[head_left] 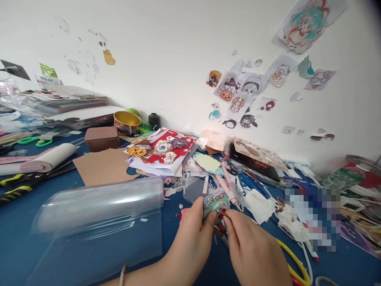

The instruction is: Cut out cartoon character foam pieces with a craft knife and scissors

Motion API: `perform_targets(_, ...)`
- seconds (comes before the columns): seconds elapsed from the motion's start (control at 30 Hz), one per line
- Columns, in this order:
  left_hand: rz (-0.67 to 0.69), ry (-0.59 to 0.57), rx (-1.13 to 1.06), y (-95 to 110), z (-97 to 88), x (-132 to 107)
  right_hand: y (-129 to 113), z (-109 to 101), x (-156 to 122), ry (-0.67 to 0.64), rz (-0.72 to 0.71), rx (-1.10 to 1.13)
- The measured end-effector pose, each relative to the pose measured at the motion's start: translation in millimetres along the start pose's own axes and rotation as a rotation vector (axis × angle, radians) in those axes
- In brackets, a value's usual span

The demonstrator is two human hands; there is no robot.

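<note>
My left hand (193,238) and my right hand (253,250) meet low in the middle of the view. Both pinch a small cartoon cutout (216,202), teal and white with a red bow, held up just above the blue table (74,266). The left thumb and fingers grip its lower left edge. Fingertips of the right hand press together at its lower right edge. A bracelet shows on my left wrist.
A roll of clear plastic film (98,204) lies to the left. Brown card (101,167), a pile of printed cutouts (162,153), a brown tin (102,138) and a gold bowl (127,121) sit behind. Yellow-handled scissors (293,262) lie right. Stickers (238,95) cover the wall.
</note>
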State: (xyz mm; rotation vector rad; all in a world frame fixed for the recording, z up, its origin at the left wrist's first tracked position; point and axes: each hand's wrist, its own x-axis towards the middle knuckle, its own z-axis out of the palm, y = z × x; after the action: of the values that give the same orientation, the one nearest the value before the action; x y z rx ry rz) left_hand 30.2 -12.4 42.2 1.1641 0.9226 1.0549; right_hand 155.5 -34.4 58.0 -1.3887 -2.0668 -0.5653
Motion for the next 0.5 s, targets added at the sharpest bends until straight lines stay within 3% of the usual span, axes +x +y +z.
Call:
perform_targets(0.07, 0.057, 0.055, 0.139, 0, -0.2, -3, 2, -1, 1, -0.097, 0.115, 0.201)
perform_targets(0.17, 0.155, 0.099, 0.310, 1, -1.0, -6, 7, -1, 6, -0.364, 0.303, 0.596)
perform_targets(0.23, 0.182, 0.105, 0.341, 1, -3.0, -6, 8, -1, 7, -0.432, 0.343, 0.702)
perform_targets(0.3, 0.162, 0.124, 0.290, 3, -7.0, -3, 9, -3, 4, -0.297, 0.287, 0.581)
perform_targets(0.4, 0.112, 0.182, 0.045, 9, -14.5, 6, 9, -11, -4, 0.047, 0.148, 0.195)
perform_targets(0.5, 0.120, 0.159, -0.011, 13, -16.6, 11, 10, -20, -7, 0.169, 0.145, 0.075)
